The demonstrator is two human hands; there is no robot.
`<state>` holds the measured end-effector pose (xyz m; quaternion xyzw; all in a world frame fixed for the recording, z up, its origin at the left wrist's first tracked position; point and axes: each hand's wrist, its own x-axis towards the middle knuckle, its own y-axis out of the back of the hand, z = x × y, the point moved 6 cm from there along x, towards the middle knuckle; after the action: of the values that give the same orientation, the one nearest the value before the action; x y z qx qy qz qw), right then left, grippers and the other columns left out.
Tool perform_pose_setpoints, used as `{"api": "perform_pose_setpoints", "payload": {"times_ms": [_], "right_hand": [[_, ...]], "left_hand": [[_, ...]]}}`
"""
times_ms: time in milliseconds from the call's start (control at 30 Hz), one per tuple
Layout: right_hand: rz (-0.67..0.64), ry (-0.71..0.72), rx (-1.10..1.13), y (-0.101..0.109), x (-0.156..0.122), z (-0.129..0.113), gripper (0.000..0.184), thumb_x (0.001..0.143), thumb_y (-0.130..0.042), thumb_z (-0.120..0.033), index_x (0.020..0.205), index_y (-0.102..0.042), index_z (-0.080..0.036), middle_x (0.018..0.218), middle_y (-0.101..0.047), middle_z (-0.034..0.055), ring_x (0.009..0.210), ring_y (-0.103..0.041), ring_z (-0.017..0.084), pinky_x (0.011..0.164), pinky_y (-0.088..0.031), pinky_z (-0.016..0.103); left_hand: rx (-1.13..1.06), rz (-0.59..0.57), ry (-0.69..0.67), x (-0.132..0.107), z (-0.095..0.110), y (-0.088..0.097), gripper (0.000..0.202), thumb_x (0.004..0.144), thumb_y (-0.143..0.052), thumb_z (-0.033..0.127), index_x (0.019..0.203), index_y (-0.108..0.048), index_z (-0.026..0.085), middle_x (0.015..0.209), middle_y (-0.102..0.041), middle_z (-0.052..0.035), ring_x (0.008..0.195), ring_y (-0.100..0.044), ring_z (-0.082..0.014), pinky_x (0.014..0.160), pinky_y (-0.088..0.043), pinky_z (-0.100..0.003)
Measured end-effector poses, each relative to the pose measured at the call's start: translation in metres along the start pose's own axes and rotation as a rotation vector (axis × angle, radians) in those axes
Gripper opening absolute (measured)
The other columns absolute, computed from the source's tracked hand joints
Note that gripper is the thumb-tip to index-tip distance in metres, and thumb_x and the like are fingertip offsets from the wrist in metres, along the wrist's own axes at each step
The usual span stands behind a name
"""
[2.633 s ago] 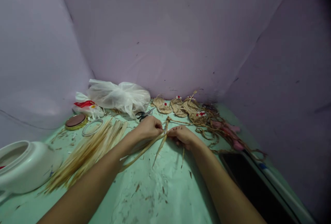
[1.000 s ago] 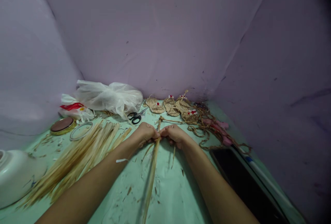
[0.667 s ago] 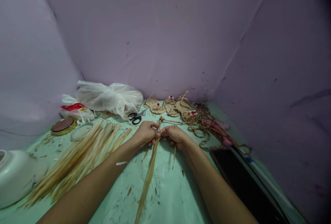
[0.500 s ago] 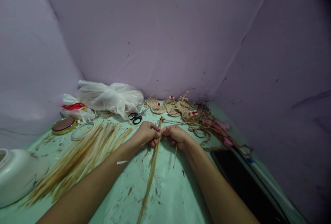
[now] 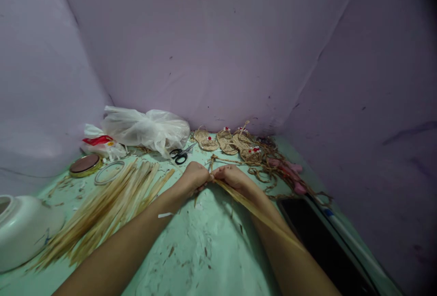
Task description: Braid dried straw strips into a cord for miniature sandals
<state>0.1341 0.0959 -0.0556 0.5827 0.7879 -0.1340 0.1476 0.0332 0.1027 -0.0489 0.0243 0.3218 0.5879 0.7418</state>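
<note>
My left hand [image 5: 196, 177] and my right hand [image 5: 232, 176] meet at the middle of the table, fingers closed round a tan fibre strip [image 5: 254, 209]. The strip's long tail runs from the fingertips across my right forearm. Just beyond the fingers, a thin twisted cord [image 5: 212, 161] of the same fibre rises to a knot and leads off to the right. My fingers hide the spot where strip and cord join. Left of my left forearm lies a spread of loose pale fibre strips [image 5: 112, 209].
Black-handled scissors [image 5: 179, 155] lie beyond my left hand, near a white plastic bag [image 5: 146, 127]. Woven slipper shapes [image 5: 227, 142] with red and white beads sit against the wall. A coil of cord [image 5: 269, 173], a dark phone [image 5: 324, 241] and a white jar [image 5: 27, 232] flank the work.
The strip's tail has swung from hanging straight toward me to lying across my right forearm. Both hands stay at the same place, with the fingers slightly turned.
</note>
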Motion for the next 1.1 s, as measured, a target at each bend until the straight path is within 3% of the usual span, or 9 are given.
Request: {"api": "perform_pose_setpoints", "payload": {"times_ms": [100,267,500,700,800,967,1100], "right_hand": [[0.021,-0.004,0.066,0.003,-0.001,0.000,0.005,0.051,-0.048,-0.013,0.050,-0.053,-0.013,0.039,-0.051,-0.0016,0.037,-0.042,0.009,0.040,-0.033,0.020],[0.029,0.055,0.016,0.006,-0.002,-0.005,0.008,0.053,-0.048,-0.011,0.049,-0.055,-0.011,0.041,-0.051,-0.0021,0.039,-0.040,0.007,0.042,-0.030,0.018],[0.143,0.075,-0.069,0.007,-0.002,-0.006,0.009,0.053,-0.048,-0.008,0.048,-0.054,-0.012,0.040,-0.048,-0.0048,0.041,-0.038,0.005,0.045,-0.030,0.017],[0.202,0.053,-0.225,0.014,-0.004,-0.006,0.003,0.055,-0.052,-0.015,0.053,-0.053,-0.013,0.038,-0.041,-0.0063,0.039,-0.032,0.005,0.041,-0.024,0.018],[0.246,0.059,-0.364,0.017,-0.004,-0.007,0.004,0.054,-0.052,-0.015,0.051,-0.052,-0.012,0.038,-0.037,-0.0066,0.039,-0.029,0.004,0.040,-0.022,0.018],[0.265,0.081,-0.551,0.017,-0.001,-0.008,0.006,0.054,-0.050,-0.015,0.050,-0.053,-0.012,0.040,-0.036,-0.0051,0.040,-0.029,0.005,0.039,-0.020,0.019],[0.281,0.088,-0.657,0.016,-0.001,-0.011,0.011,0.054,-0.050,-0.017,0.055,-0.059,-0.012,0.044,-0.044,-0.0024,0.043,-0.036,0.007,0.041,-0.024,0.019]], "left_hand": [[-0.063,0.026,-0.052,0.000,0.000,0.002,0.013,0.056,-0.056,0.019,0.055,-0.043,0.016,0.033,-0.033,0.0078,0.027,-0.027,-0.0049,0.030,-0.016,-0.019],[-0.161,-0.178,-0.098,-0.003,0.001,-0.002,0.012,0.057,-0.055,0.023,0.057,-0.045,0.015,0.038,-0.040,0.0060,0.028,-0.029,-0.0037,0.030,-0.015,-0.017],[-0.125,-0.046,-0.105,0.003,-0.002,0.001,0.011,0.054,-0.051,0.017,0.049,-0.041,0.016,0.034,-0.031,0.0078,0.028,-0.022,-0.0032,0.033,-0.013,-0.019],[-0.076,0.049,-0.190,0.009,-0.002,0.000,0.010,0.052,-0.050,0.017,0.046,-0.041,0.016,0.035,-0.027,0.0073,0.034,-0.021,-0.0044,0.038,-0.011,-0.020],[-0.036,0.016,-0.214,0.008,-0.002,-0.003,0.008,0.051,-0.048,0.015,0.046,-0.042,0.015,0.035,-0.026,0.0072,0.034,-0.021,-0.0041,0.037,-0.011,-0.021],[-0.125,-0.185,-0.196,0.003,0.000,-0.010,0.006,0.053,-0.047,0.016,0.049,-0.043,0.015,0.036,-0.027,0.0077,0.032,-0.018,-0.0031,0.036,-0.010,-0.020],[-0.123,-0.077,-0.149,0.007,-0.003,-0.006,0.006,0.052,-0.048,0.015,0.048,-0.044,0.015,0.033,-0.026,0.0082,0.031,-0.018,-0.0033,0.035,-0.009,-0.020]]}}
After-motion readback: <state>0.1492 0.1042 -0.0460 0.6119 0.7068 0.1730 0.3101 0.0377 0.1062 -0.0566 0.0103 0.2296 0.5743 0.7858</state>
